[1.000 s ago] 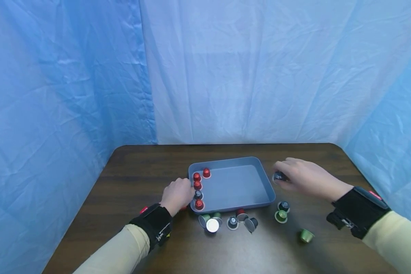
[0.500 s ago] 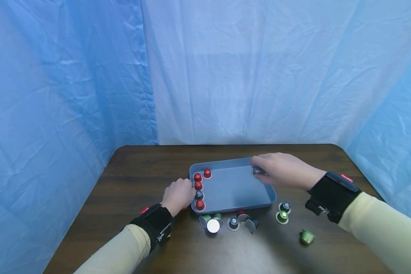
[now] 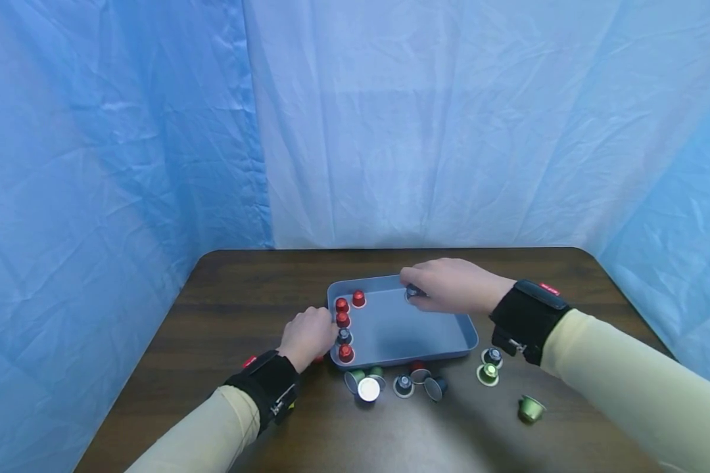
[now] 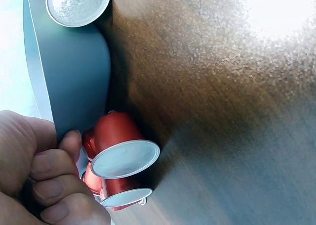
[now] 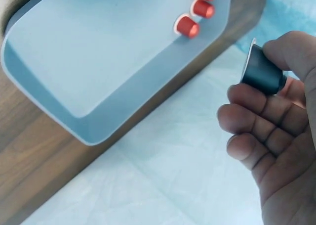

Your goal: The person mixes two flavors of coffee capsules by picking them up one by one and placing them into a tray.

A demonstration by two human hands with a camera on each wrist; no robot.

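A blue-grey tray lies on the brown table, with several red coffee capsules and one dark coffee capsule standing along its left side. My left hand pinches the tray's left rim between thumb and curled fingers. In the left wrist view, red capsules lie on the table outside the tray, right beside those fingers. Over the tray's back right part, my right hand holds a dark coffee capsule between thumb and fingertips, its silver lid side facing away from the palm.
In front of the tray lie several capsules, among them a white-lidded one and a dark one. To the right are a dark capsule, a bright green one and a green one on its side. Blue sheets hang around the table.
My right hand has carried the dark coffee capsule leftward, from right of the tray to above it. The left hand keeps its place at the tray's rim.
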